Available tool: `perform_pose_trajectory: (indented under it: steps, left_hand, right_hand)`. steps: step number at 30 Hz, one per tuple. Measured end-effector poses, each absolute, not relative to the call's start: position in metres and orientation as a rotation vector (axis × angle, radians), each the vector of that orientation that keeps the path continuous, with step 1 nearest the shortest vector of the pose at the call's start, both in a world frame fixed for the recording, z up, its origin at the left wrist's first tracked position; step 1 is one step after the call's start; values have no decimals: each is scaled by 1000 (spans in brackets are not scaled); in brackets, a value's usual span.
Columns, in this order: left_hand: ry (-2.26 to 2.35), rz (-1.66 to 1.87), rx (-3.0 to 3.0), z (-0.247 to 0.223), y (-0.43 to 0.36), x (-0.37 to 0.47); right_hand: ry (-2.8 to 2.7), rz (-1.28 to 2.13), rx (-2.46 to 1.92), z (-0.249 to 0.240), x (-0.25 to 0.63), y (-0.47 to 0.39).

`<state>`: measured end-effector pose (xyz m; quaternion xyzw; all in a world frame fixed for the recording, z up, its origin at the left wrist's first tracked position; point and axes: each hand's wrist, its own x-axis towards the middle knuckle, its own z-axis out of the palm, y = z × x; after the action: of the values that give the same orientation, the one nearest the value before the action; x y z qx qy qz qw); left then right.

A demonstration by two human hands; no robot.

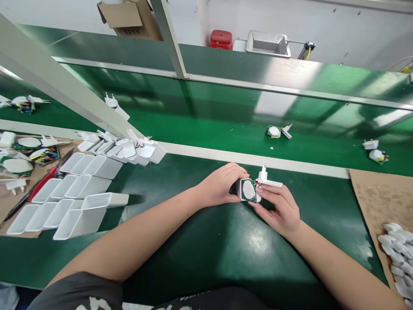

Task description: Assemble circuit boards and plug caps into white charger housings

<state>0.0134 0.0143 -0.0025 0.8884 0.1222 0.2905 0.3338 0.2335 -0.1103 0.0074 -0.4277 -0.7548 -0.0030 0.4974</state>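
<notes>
My left hand (224,183) is closed around a white plastic charger housing (239,189), whose open end faces right. Between my right hand (280,206) and that housing sits a green circuit board (253,193) with a round white pad on its face. The fingers of my right hand pinch the board at the housing's mouth; how far it is inside I cannot tell. A white plug cap (269,183) with pins pointing up rests over the right fingers, beside the board.
Open white housings (72,211) stand in rows on the left, near filled ones (129,148) and red-handled pliers (45,181). Beyond a pale rail, a board with plug (274,131) lies on the green belt (206,116). Small white parts (398,249) lie on cardboard (383,193) at right.
</notes>
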Motion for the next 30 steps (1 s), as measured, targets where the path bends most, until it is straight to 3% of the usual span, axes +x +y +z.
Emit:
perform_pose_trajectory:
  steps: [30]
  left_hand:
    - [213,828,2331,-6,18,14]
  right_hand:
    - [-1822,-25,-1011,1,233,-114]
